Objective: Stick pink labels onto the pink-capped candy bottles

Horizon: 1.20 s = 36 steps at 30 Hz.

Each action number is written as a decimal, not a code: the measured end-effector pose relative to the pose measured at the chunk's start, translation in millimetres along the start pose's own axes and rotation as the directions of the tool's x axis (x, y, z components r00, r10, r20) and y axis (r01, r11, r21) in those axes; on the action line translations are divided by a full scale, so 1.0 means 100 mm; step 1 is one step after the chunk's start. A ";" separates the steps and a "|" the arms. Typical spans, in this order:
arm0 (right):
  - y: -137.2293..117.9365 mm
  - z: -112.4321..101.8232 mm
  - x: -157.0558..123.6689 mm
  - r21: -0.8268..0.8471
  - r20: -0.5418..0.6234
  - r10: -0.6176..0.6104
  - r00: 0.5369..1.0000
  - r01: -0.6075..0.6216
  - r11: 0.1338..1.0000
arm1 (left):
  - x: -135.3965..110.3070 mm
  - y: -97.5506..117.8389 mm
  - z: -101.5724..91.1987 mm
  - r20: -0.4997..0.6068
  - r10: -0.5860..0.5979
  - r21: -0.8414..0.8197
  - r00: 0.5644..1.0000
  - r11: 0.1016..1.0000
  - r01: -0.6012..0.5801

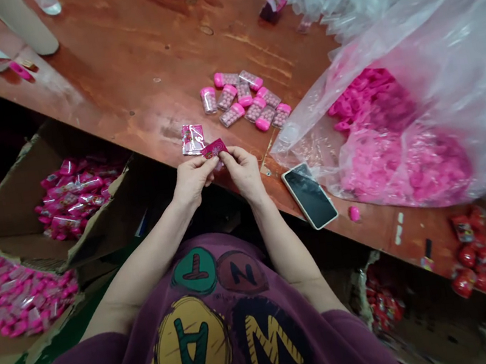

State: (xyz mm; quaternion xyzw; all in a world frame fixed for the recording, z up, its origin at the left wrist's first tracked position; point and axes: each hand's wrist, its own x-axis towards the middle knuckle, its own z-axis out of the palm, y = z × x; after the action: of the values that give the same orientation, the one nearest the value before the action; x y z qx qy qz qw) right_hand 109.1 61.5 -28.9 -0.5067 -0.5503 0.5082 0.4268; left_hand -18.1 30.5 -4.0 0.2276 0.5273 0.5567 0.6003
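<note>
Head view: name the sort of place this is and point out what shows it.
Probably a small packing workshop: many alike pink-capped bottles lie on a long worktable, near a large see-through bag of pink pieces, and a cardboard box holds heaped pink packets.

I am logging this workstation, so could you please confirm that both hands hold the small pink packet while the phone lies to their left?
Not quite: the left hand and right hand hold the small pink packet, but the phone lies to their right, as the head view shows.
</note>
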 end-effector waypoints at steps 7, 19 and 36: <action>0.02 -0.09 0.05 -0.318 0.019 -0.119 0.993 0.119 0.941 | 0.18 -0.07 0.16 -0.083 -0.081 0.023 0.993 0.996 0.083; -0.20 -1.14 0.94 -0.957 0.116 -0.086 0.989 0.135 0.256 | 0.25 0.20 -0.02 -0.076 -0.216 -0.229 0.973 0.954 0.194; -0.08 -0.79 0.03 -0.453 0.065 -0.153 0.986 0.166 0.876 | -0.12 0.17 -0.11 0.023 -0.244 -0.360 0.970 0.903 0.235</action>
State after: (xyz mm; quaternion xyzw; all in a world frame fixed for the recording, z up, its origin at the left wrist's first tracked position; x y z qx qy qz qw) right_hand 185.8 74.4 -11.8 -0.5389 -0.6999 0.3346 0.3284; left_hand -33.4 20.5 11.7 0.0411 0.4472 0.5683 0.6894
